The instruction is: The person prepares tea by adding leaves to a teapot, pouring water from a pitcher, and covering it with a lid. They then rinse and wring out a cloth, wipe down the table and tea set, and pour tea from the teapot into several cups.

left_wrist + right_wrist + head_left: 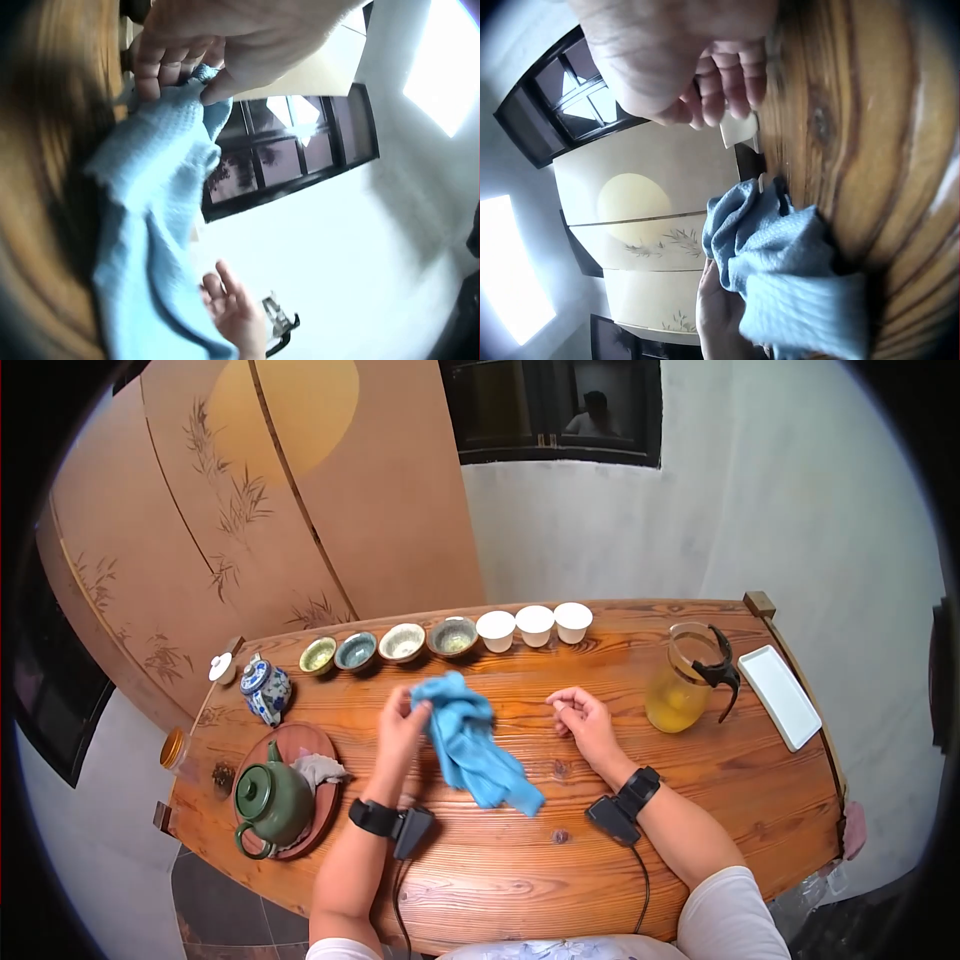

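A crumpled light-blue cloth hangs from my left hand, whose thumb and fingers pinch its upper left corner. In the left wrist view the cloth falls in loose folds from the pinching fingertips, close over the wood. To the right of the cloth is my right hand, with nothing in it and its fingers loosely curled over the table. The right wrist view shows those bent fingers apart from the cloth.
Several small bowls and three white cups line the table's back. At left stand a blue-and-white teapot and a green teapot on a round tray. At right are a glass pitcher of yellow liquid and a white rectangular tray.
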Tool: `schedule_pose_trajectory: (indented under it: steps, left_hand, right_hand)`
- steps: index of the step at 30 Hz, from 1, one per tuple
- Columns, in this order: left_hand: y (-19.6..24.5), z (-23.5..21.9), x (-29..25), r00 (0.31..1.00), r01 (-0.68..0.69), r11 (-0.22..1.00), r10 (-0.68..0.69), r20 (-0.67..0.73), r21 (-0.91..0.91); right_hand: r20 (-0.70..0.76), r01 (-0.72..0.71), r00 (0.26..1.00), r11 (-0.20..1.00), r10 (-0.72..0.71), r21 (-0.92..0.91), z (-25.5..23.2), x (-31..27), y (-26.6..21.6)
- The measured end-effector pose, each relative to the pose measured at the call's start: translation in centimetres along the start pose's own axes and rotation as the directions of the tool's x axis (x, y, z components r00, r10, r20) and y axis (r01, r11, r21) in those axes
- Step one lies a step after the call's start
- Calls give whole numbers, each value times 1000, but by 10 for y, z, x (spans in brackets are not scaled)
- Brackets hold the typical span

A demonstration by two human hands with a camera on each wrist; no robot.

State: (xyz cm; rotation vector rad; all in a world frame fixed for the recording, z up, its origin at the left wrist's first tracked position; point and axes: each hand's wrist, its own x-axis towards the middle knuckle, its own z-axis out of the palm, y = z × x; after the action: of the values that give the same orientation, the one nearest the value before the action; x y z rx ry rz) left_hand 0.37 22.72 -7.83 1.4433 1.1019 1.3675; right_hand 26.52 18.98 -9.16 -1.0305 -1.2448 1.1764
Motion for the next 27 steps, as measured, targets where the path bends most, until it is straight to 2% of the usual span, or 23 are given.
schedule_pose_trajectory:
  steps: [1,2,3,4,5,7,8,9,10,11,13,15,17,18,20,21,22,23,24,25,27]
  left_hand:
    - [5,-5,4,999,-4,1000,5,-44,28]
    - [0,-8,8,999,43,991,-45,18,124]
    - [-2,-7,6,998,-28,879,0,59,475]
    - [-3,-4,2,993,-73,737,-10,120,672]
    - [2,4,-4,984,-127,549,-36,175,826]
    - [-4,14,-2,974,-152,518,-64,216,842]
    - [-6,21,2,954,-217,491,-76,289,844]
    - [-8,28,4,928,-282,466,-88,361,839]
    - [-9,36,4,908,-246,439,-207,363,864]
    - [-9,46,5,885,-304,439,-200,421,846]
    - [-15,69,2,831,-452,366,-159,533,814]
    - [-19,96,3,736,-592,387,-98,670,707]
    - [-23,129,3,668,-672,407,-27,743,619]
    - [-25,141,0,670,-670,407,-27,742,621]
    - [-28,158,-2,495,-793,480,146,857,376]
    - [-19,153,-10,493,-793,484,152,857,370]
    - [-10,137,-23,452,-513,858,234,861,36]
    - [5,123,-31,446,-72,945,318,837,-320]
    - [20,115,-35,467,-165,985,43,883,39]
    - [30,106,-36,512,-245,886,-227,828,394]
    - [27,78,-41,551,-260,881,-200,810,394]
  right_hand:
    - [-1,-10,1000,1000,10,7,3,-6,-4]
    - [47,76,996,996,-74,-43,10,-11,-10]
    - [101,166,982,982,-157,-90,17,-14,-14]
    - [160,251,959,963,-233,-100,26,-17,-15]
    - [162,249,959,964,-232,-95,31,-22,-17]
    - [453,306,869,934,-197,-182,38,-31,-25]
    - [448,302,872,937,-198,-175,40,-34,-26]
    - [488,366,841,909,-233,-197,41,-36,-27]
    - [529,431,806,875,-265,-218,42,-38,-29]
    - [524,431,809,876,-267,-218,44,-39,-32]
    - [550,545,750,814,-366,-202,47,-41,-38]
    - [565,580,702,809,-433,-100,52,-46,-42]
    - [572,679,630,730,-525,-78,54,-50,-51]
    - [574,679,629,730,-525,-76,54,-51,-53]
    - [449,759,619,636,-644,-134,52,-52,-56]
    - [452,758,622,637,-640,-142,49,-50,-57]
    - [407,754,647,621,-645,-214,45,-46,-59]
    - [356,744,668,604,-654,-286,40,-42,-61]
    - [305,714,700,625,-646,-314,35,-36,-57]
    - [286,596,802,727,-524,-341,29,-36,-64]
    - [234,571,819,708,-523,-417,23,-28,-63]
